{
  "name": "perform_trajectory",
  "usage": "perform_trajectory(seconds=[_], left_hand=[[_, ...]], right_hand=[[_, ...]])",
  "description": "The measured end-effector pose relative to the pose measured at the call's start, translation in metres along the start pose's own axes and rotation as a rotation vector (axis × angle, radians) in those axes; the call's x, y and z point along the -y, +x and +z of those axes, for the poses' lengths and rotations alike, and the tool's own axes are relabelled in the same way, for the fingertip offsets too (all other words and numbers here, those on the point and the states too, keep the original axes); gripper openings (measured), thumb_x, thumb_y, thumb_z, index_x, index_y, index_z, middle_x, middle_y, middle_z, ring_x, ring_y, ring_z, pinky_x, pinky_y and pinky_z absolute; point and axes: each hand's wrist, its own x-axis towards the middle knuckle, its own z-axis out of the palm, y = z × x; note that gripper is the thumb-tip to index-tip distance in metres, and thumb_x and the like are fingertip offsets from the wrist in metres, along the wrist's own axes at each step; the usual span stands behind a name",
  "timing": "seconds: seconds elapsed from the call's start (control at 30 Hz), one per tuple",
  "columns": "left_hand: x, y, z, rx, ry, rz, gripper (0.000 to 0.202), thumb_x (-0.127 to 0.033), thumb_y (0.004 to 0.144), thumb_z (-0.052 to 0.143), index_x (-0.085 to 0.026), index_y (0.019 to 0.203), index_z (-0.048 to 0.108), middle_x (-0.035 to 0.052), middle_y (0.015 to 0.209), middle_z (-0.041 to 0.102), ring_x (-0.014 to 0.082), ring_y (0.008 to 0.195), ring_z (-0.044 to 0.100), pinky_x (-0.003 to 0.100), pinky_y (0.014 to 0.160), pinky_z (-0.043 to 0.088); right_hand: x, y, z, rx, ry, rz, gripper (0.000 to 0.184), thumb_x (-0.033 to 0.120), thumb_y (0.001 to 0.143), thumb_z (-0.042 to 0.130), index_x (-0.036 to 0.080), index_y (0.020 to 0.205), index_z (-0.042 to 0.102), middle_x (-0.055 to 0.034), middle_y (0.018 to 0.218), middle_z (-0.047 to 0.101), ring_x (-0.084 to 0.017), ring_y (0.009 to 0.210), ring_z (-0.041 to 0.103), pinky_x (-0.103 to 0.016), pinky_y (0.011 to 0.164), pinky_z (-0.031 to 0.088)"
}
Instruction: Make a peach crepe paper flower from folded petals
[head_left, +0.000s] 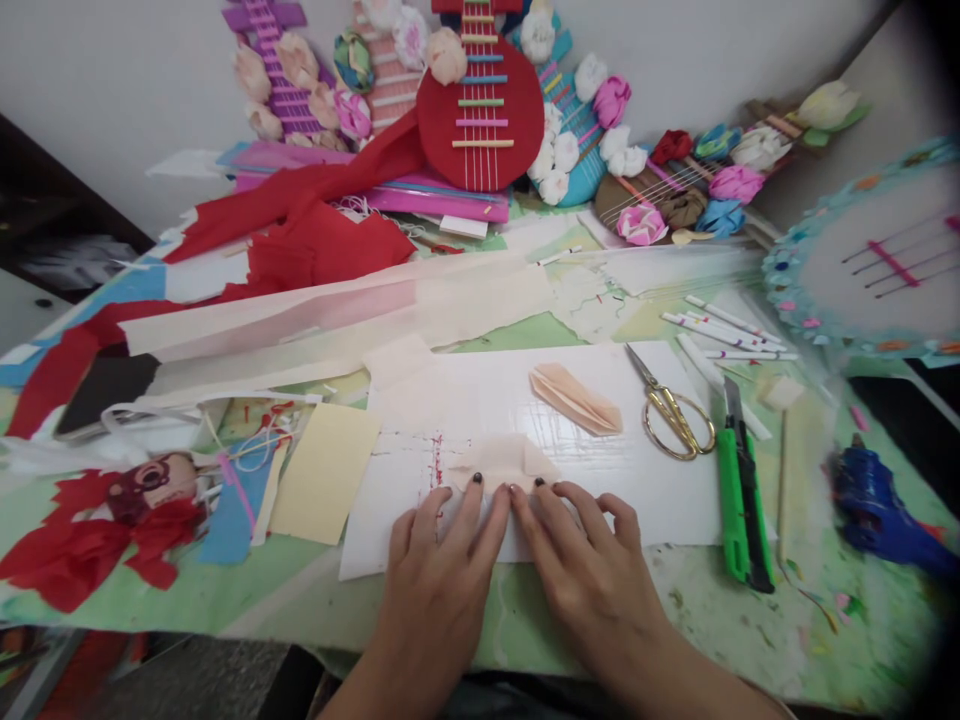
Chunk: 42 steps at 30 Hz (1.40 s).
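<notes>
Head view — two hands (439, 572) (600, 575) (bare) at one folded paper (499, 458).

The scene is lit by soft, fairly even light of moderate brightness, with the pale wall (135, 90) rendered a flat grey. Faint streaks of glare are thrown back by the white board (502, 400), and only soft shading is seen around the left hand (442, 570) and right hand (596, 560). The shelf recess (45, 200) is sunk in shadow. The right-hand corners are blackened, the round panel (877, 260) is stretched near that edge, and fine detail is slightly softened throughout.
</notes>
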Motion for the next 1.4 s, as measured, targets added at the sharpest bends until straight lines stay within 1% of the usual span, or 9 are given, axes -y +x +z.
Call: perform_trajectory(seconds=[0.4, 0.77, 0.87, 0.97, 1.03, 1.13, 1.27, 1.33, 1.4], left_hand=[[-0.004, -0.002, 0.003, -0.119, 0.03, -0.013, 0.031, -0.014, 0.084, 0.047, -0.008, 0.111, 0.062, 0.009, 0.113, 0.065, 0.0318, 0.098, 0.052, 0.044, 0.08, 0.036], [-0.005, -0.003, -0.004, -0.144, 0.056, -0.13, 0.036, -0.02, 0.082, 0.051, -0.003, 0.112, 0.06, 0.0196, 0.115, 0.061, 0.0352, 0.102, 0.051, 0.046, 0.081, 0.038], [0.003, 0.0, -0.005, -0.086, 0.053, -0.137, 0.042, -0.027, 0.083, 0.05, -0.002, 0.116, 0.058, 0.0209, 0.118, 0.058, 0.0366, 0.104, 0.05, 0.048, 0.082, 0.038], [0.02, 0.007, -0.008, -0.003, 0.002, -0.087, 0.045, -0.032, 0.085, 0.047, -0.004, 0.119, 0.055, 0.0187, 0.122, 0.056, 0.0369, 0.113, 0.045, 0.05, 0.087, 0.036], [0.036, 0.013, -0.01, 0.053, -0.012, -0.017, 0.044, -0.034, 0.086, 0.047, -0.01, 0.122, 0.054, 0.0159, 0.128, 0.053, 0.0386, 0.123, 0.035, 0.053, 0.092, 0.032], [0.062, 0.025, -0.012, 0.133, -0.011, 0.096, 0.037, -0.03, 0.087, 0.048, -0.022, 0.122, 0.055, 0.0124, 0.136, 0.045, 0.038, 0.132, 0.024, 0.056, 0.097, 0.027], [0.091, 0.043, -0.008, 0.218, 0.002, 0.239, 0.044, -0.016, 0.086, 0.05, -0.034, 0.126, 0.049, 0.0092, 0.142, 0.036, 0.0347, 0.134, 0.02, 0.058, 0.1, 0.025], [0.101, 0.054, -0.005, 0.219, 0.013, 0.298, 0.049, -0.011, 0.084, 0.051, -0.038, 0.125, 0.048, 0.0067, 0.146, 0.03, 0.0342, 0.136, 0.015, 0.059, 0.101, 0.023], [0.104, 0.063, -0.005, 0.184, 0.034, 0.304, 0.047, -0.011, 0.084, 0.052, -0.035, 0.125, 0.049, 0.0085, 0.146, 0.027, 0.0343, 0.136, 0.014, 0.06, 0.101, 0.023]], right_hand=[[0.0, -0.012, 0.007, -0.134, -0.035, 0.099, 0.026, 0.009, 0.079, 0.056, 0.006, 0.104, 0.064, -0.0128, 0.107, 0.067, -0.031, 0.096, 0.054, -0.045, 0.077, 0.034], [0.015, -0.01, 0.007, -0.129, -0.018, 0.149, 0.029, 0.008, 0.084, 0.045, 0.002, 0.107, 0.062, -0.0185, 0.102, 0.067, -0.032, 0.094, 0.054, -0.047, 0.079, 0.032], [0.027, -0.011, 0.001, -0.165, 0.07, 0.095, 0.031, 0.008, 0.086, 0.039, 0.003, 0.105, 0.063, -0.0182, 0.099, 0.067, -0.031, 0.094, 0.054, -0.048, 0.08, 0.032], [0.03, -0.006, -0.013, -0.135, 0.277, -0.097, 0.03, 0.009, 0.087, 0.039, 0.006, 0.104, 0.062, -0.0141, 0.092, 0.068, -0.026, 0.086, 0.055, -0.044, 0.079, 0.035], [0.019, 0.002, -0.022, -0.13, 0.458, -0.194, 0.027, 0.008, 0.085, 0.041, 0.009, 0.102, 0.062, -0.0101, 0.083, 0.068, -0.021, 0.077, 0.055, -0.039, 0.073, 0.04], [-0.017, 0.02, -0.022, -0.128, 0.515, -0.166, 0.033, 0.003, 0.083, 0.045, 0.01, 0.113, 0.056, -0.0123, 0.094, 0.067, -0.022, 0.086, 0.055, -0.038, 0.073, 0.044], [-0.068, 0.044, 0.003, -0.015, 0.499, -0.155, 0.041, 0.0, 0.084, 0.041, 0.017, 0.117, 0.057, -0.0107, 0.102, 0.065, -0.02, 0.091, 0.056, -0.038, 0.075, 0.048], [-0.08, 0.053, 0.017, 0.039, 0.528, -0.206, 0.039, 0.004, 0.085, 0.043, 0.019, 0.118, 0.058, -0.0096, 0.102, 0.065, -0.019, 0.09, 0.056, -0.036, 0.075, 0.049], [-0.08, 0.058, 0.025, 0.01, 0.547, -0.191, 0.034, 0.008, 0.087, 0.045, 0.02, 0.115, 0.06, -0.0102, 0.098, 0.064, -0.019, 0.087, 0.057, -0.034, 0.072, 0.049]])
